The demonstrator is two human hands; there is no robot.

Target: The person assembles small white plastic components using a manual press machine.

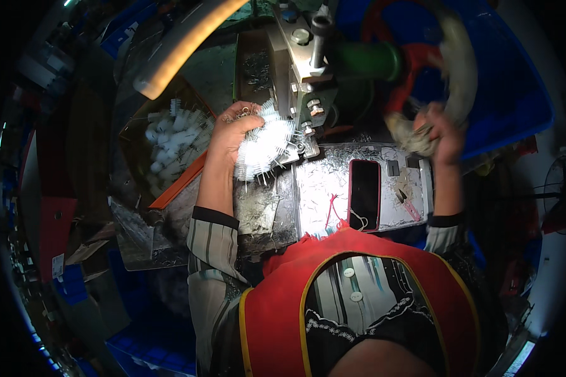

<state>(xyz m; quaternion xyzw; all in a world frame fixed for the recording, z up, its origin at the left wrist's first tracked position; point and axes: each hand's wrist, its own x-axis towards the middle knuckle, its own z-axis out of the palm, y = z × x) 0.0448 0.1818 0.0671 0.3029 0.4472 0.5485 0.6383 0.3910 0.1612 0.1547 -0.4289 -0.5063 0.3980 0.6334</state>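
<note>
Upper centre, the left hand [231,131] curls around white brushes [264,149], likely light and springy, best held at one end; upper right, the right hand [443,135] grasps a wrapped wheel [461,72].

Left forearm [217,182] rising left of centre, left hand [236,130] with grip closed, thumb [250,123] pointing right, right forearm [448,188] upright right of centre, right hand [444,137] blurred, fingers [430,116] curled

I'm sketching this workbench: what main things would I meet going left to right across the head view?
Pile of white bristled pieces → left hand holding a bunch of white bristled pieces → dark-screened phone → small pink-handled tool → right hand.
</note>
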